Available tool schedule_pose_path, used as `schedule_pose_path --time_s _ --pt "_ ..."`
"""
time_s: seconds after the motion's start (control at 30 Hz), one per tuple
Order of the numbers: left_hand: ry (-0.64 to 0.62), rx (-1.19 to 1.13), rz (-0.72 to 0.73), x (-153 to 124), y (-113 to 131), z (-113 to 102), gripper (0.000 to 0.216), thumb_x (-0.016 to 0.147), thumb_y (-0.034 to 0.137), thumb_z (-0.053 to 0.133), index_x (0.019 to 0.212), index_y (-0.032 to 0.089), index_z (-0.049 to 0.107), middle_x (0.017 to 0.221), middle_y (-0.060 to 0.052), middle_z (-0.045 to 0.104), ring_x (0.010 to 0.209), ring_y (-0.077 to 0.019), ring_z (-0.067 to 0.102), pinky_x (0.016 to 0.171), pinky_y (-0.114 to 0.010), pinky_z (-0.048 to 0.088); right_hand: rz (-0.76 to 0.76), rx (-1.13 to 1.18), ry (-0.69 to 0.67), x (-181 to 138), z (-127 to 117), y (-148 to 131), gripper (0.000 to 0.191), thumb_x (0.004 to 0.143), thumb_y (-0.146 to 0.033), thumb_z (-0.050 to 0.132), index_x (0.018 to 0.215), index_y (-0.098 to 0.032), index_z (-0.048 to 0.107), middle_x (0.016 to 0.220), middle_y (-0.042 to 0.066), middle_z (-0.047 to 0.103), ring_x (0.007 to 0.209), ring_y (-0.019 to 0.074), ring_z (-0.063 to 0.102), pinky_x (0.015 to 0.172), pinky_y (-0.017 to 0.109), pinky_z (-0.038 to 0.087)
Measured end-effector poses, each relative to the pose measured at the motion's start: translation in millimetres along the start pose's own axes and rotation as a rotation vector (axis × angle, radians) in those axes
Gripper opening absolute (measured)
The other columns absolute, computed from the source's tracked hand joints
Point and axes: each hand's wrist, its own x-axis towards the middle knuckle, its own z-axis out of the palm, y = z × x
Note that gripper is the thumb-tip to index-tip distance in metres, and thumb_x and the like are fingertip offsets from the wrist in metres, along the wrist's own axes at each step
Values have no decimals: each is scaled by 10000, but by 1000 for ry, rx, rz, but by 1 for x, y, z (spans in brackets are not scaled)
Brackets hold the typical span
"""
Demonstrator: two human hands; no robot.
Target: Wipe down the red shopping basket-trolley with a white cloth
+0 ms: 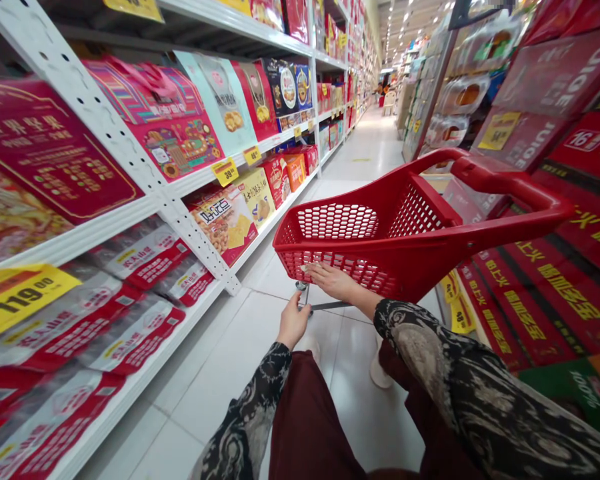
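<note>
A red plastic shopping cart (pixel 370 257) with a perforated basket stands in front of me, its handle toward the upper right. My right hand (pixel 333 280) lies against the lower front side of the basket, fingers stretched along it. A small pale cloth (pixel 307 268), mostly covered, shows under its fingertips. Lower and to the left, my left hand (pixel 294 321) is beside the cart's base, close to a caster wheel (pixel 301 285). Its thumb and index finger are apart, with no object visible between them; the other fingers are partly hidden.
White shelving (pixel 220 263) with boxed foods and bagged bottles runs along the left. Stacked red drink cartons (pixel 555 287) stand close on the right, beside the cart. A tiled aisle (pixel 370 143) stretches ahead. My shoes (pixel 380 367) are on the floor below the cart.
</note>
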Motion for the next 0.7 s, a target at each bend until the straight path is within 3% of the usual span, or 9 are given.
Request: schedule_pose_path --time_s 0.13,0.27,0.37,0.5,0.6,0.7 --pt "-26 45 52 -4 10 6 470 684 161 575 1153 140 553 1245 -136 561 1185 -243 486 1026 -365 327 -22 -2 -21 -12 -3 -5 331 875 -103 408 1169 -61 554 1295 140 515 1238 248 430 1037 439 354" --pt "8 74 94 -2 21 9 486 673 154 566 1159 155 543 1247 -122 559 1190 -235 478 1049 -372 293 60 -4 122 -7 -39 9 461 877 -84 371 1335 -127 397 1422 102 362 1332 240 283 1085 479 261" --pt "4 117 156 -4 25 15 505 677 158 557 1181 149 526 1258 -127 548 1197 -239 468 1064 -384 274 79 -9 143 -11 -51 19 509 868 -65 355 1373 -125 335 1427 96 354 1338 229 271 1097 470 242" --pt "-32 195 269 -11 26 26 524 685 160 539 1205 114 501 1273 -148 527 1212 -247 449 1071 -386 276 27 -17 48 -39 -29 14 430 850 -58 389 1274 -62 460 1342 141 465 1296 237 352 1072 454 299" --pt "-64 222 318 -17 26 33 533 676 153 536 1207 140 499 1269 -135 530 1219 -254 438 1062 -401 290 78 -24 5 -66 -8 1 391 849 -62 407 1229 -38 500 1308 161 496 1259 246 406 1037 443 353" --pt "-86 263 360 -20 29 37 547 671 148 530 1216 153 487 1277 -126 519 1222 -255 429 1060 -414 289 77 1 16 -79 -10 -8 370 865 -77 408 1219 -67 514 1300 147 507 1250 230 421 1030 437 360"
